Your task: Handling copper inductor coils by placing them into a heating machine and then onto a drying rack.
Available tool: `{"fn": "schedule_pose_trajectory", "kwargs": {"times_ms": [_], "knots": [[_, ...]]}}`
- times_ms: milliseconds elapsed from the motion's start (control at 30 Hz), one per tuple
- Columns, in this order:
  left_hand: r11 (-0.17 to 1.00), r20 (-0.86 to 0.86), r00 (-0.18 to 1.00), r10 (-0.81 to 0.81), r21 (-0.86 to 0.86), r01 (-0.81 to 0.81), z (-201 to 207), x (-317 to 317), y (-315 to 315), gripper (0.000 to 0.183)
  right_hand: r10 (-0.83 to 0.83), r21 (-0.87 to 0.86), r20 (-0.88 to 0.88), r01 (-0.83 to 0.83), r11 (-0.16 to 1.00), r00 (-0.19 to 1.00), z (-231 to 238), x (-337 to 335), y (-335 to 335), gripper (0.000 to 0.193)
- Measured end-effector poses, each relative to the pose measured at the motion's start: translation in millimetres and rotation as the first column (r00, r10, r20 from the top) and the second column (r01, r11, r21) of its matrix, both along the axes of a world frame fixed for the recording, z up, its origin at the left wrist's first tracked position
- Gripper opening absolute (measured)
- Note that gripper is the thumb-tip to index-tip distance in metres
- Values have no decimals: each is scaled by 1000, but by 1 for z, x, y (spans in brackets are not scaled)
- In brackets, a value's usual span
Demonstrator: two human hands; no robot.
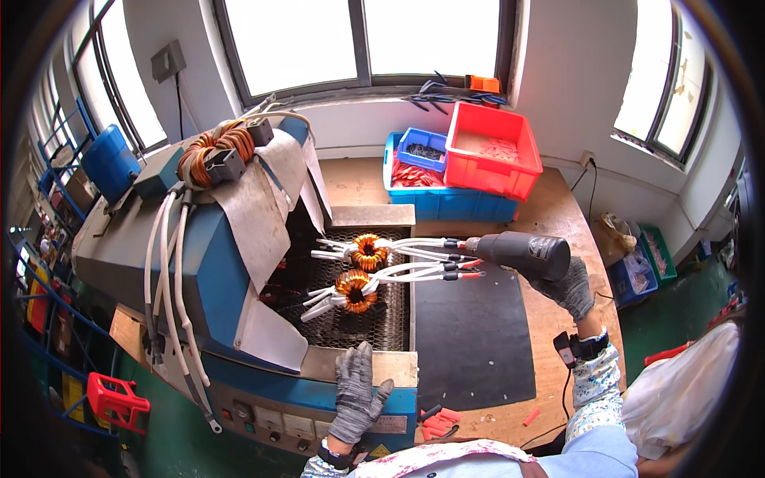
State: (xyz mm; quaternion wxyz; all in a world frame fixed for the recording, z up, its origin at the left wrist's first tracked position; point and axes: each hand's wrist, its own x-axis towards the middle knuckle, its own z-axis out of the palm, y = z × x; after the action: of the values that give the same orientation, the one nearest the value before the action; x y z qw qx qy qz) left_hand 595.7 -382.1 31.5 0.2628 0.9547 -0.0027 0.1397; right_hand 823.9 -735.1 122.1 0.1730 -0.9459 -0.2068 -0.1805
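Observation:
My right hand [567, 291], in a grey glove, grips a black heat gun [510, 251]. Its nozzle points left at the lead ends of the farther of two copper-wound toroidal coils [368, 252]. The nearer coil [356, 291] lies beside it; both rest on the metal mesh conveyor [374, 327] of a blue oven. White sleeved leads [422, 271] run right from the coils, with black and red sleeves at their ends. My gloved left hand [362, 390] lies with fingers stretched out on the oven's front metal edge, holding nothing.
A larger coil [215, 155] sits on the blue oven [191, 263], its leads hanging down. A red bin [494, 151] and blue bins [454, 205] hold small sleeves at the back. A black mat [474, 342] covers the wooden table; red sleeves [440, 424] lie nearby. Someone in white stands right.

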Motion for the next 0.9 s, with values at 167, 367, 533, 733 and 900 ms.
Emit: {"fn": "schedule_pose_trajectory", "kwargs": {"times_ms": [167,367,533,733,900], "knots": [[1000,7,1000,-4,-2,4,2,0,0,74,3,-20,11,-2,1000,1000,7,-5,1,41],[1000,17,1000,-7,-4,7,-1,1,0,73,24,-12,20,-23,1000,1000,2,-2,-2,41],[1000,18,1000,-3,-3,3,1,-1,0,72,17,-43,27,-16,999,999,1,-2,-2,40],[1000,18,1000,-5,-6,5,-1,1,0,73,17,-70,47,-14,997,999,0,-2,-2,41],[1000,18,1000,-4,-12,4,2,1,0,73,10,-79,47,-6,997,999,0,-4,-2,42]]}}
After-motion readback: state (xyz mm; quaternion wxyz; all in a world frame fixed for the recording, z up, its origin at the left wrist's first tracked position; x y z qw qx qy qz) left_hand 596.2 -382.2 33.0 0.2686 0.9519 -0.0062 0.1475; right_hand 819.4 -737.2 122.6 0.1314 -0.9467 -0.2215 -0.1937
